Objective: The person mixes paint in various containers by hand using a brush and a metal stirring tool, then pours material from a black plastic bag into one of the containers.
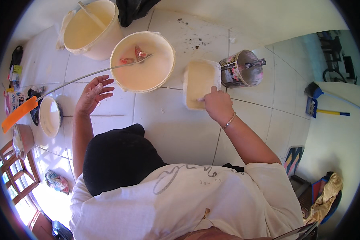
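Observation:
My left hand (95, 94) is held open with fingers spread, just off the near left side of a round bucket (164, 80) of pale cream liquid. Small red pieces (140, 53) show at the liquid's surface. A long thin rod (88, 75) with a flat orange end (21, 114) reaches over that bucket. My right hand (220, 105) is closed on the right rim of a rectangular plastic tub (202, 76) with cream-coloured contents. Part of its grip is hidden by the hand itself.
A larger bucket (112, 36) with a stick stands at the far left. A printed can (234, 74) holding a brush (255, 63) stands beside the tub. At left are a white bowl (50, 116) and another bucket (25, 138). A blue broom (315, 91) leans at right.

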{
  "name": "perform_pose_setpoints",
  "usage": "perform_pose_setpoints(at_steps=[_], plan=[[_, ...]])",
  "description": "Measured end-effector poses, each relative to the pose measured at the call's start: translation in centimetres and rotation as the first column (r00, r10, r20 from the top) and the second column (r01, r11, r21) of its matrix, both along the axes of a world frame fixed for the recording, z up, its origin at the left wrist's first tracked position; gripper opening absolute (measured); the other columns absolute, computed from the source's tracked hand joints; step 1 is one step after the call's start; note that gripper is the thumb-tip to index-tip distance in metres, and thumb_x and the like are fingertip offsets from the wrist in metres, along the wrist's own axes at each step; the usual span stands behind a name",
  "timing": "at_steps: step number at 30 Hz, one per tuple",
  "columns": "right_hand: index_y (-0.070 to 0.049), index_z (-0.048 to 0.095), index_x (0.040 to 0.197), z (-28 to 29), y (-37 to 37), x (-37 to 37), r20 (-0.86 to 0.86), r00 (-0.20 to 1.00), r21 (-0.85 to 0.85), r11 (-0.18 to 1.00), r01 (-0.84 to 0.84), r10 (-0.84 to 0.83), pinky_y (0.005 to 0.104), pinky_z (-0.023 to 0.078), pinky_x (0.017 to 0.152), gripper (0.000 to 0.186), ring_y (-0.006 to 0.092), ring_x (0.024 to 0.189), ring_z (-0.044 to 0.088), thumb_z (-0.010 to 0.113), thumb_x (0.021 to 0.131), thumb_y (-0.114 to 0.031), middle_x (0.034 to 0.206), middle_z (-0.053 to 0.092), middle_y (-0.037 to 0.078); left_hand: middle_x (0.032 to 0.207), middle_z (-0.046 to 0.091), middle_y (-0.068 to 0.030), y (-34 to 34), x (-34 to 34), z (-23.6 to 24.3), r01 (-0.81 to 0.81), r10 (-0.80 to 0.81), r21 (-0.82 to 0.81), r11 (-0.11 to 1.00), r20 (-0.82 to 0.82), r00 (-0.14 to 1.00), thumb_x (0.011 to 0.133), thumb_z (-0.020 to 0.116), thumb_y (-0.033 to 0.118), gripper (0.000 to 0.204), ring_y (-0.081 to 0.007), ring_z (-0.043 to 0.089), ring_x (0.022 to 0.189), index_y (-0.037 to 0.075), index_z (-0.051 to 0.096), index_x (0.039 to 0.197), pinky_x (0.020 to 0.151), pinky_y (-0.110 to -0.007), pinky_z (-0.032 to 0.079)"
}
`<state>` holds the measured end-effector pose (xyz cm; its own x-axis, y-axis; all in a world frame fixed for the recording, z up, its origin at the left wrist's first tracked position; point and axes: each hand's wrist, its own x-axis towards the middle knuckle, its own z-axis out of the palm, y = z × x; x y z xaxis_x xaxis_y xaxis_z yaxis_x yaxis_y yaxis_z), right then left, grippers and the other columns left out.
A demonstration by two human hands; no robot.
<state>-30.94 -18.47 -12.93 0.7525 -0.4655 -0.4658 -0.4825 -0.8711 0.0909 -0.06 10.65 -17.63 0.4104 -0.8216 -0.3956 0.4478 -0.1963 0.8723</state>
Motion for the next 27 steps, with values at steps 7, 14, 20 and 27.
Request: perform_pose_setpoints(at_steps=[7,14,20,27], plan=[[-0.007,0.071,0.084,-1.0,-3.9,0.9,0.213,0.967,0.035,0.991,0.133,-0.137,0.0431,0.050,0.070,0.034,0.0345,0.078,0.063,0.052,0.088,-0.035,0.087,0.062,0.018,0.128,0.049,-0.0181,0.0,0.1,-0.4,0.005,-0.005,0.016,1.000,0.006,1.000,0.083,0.065,0.044,0.073,-0.0248,0.057,0.107,-0.002,0.037,0.133,0.091,-0.038,0.047],[-0.004,0.068,0.086,1.9,-7.5,-0.1,0.130,0.957,0.213,0.950,0.227,-0.258,0.0434,0.049,0.072,0.023,0.0356,0.083,0.063,0.060,0.082,-0.025,0.086,0.066,0.018,0.127,0.050,-0.0181,0.5,0.2,-0.7,-0.011,0.011,0.016,1.000,0.007,1.000,0.084,0.064,0.043,0.072,-0.0251,0.057,0.106,-0.002,0.037,0.133,0.091,-0.037,0.047],[-0.004,0.067,0.088,2.5,-6.1,-1.9,0.173,0.946,0.225,0.946,0.232,-0.273,0.0445,0.049,0.071,0.024,0.0368,0.079,0.063,0.056,0.084,-0.025,0.083,0.065,0.019,0.123,0.053,-0.0170,1.5,0.6,0.1,-0.039,0.037,0.045,0.998,0.048,0.998,0.083,0.064,0.043,0.069,-0.0241,0.057,0.105,-0.001,0.041,0.130,0.090,-0.036,0.048],[-0.004,0.068,0.083,-2.4,-2.9,-0.2,0.217,0.956,-0.033,0.977,0.211,-0.199,0.0463,0.049,0.068,0.041,0.0355,0.075,0.064,0.041,0.095,-0.033,0.078,0.065,0.019,0.117,0.055,-0.0145,1.6,0.7,2.0,0.108,-0.152,0.232,0.967,0.180,0.972,0.080,0.068,0.040,0.066,-0.0217,0.058,0.101,0.000,0.044,0.127,0.088,-0.034,0.048]])
